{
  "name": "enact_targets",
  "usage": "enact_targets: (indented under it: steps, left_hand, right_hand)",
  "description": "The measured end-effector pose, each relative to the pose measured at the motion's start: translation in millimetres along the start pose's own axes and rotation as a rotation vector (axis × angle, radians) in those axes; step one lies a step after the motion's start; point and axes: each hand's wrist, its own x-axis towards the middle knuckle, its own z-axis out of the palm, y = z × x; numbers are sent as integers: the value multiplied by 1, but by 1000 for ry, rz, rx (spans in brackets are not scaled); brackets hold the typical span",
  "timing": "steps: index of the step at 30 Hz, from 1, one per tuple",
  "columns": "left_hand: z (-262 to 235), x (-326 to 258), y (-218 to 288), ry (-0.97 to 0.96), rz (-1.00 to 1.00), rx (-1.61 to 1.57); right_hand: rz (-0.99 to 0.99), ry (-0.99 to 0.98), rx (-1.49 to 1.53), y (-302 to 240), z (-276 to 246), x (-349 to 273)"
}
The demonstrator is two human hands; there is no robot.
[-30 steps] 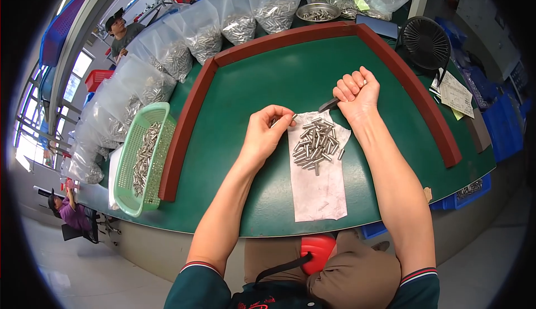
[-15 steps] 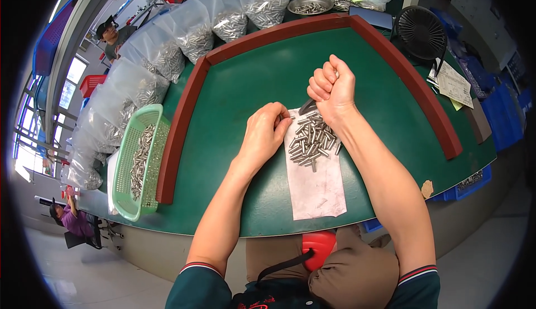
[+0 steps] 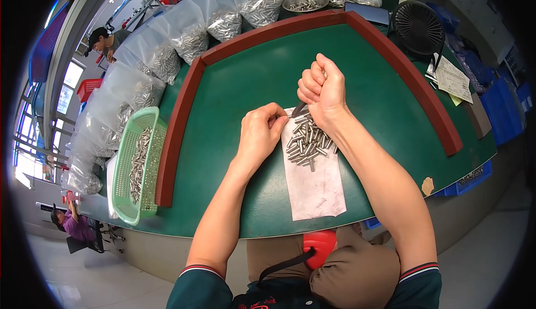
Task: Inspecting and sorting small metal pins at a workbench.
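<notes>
The left hand curls in, on what I can't tell; the right hand clenches a slim dark tool beside silver metal cylinders.

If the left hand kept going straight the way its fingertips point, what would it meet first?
Most likely the dark tool gripped in the right hand, just ahead; depth there is hard to judge.
</notes>
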Motion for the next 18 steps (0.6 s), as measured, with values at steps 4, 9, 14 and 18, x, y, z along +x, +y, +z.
enact_targets:
  steps: [4,9,14,18]
  left_hand:
    - [1,1,0,0,-2,-9]
    - [1,0,-2,-4,-4,-4]
    - [0,1,-1,-11,-6,-10]
    - [0,1,-1,-11,-10,-11]
  right_hand:
    - [-10,2,-4,1,0,-1]
    - [-41,40,-7,3,4,-2]
    - [-46,38,-34,2,4,-2]
    - [-37,40,-35,3,5,-2]
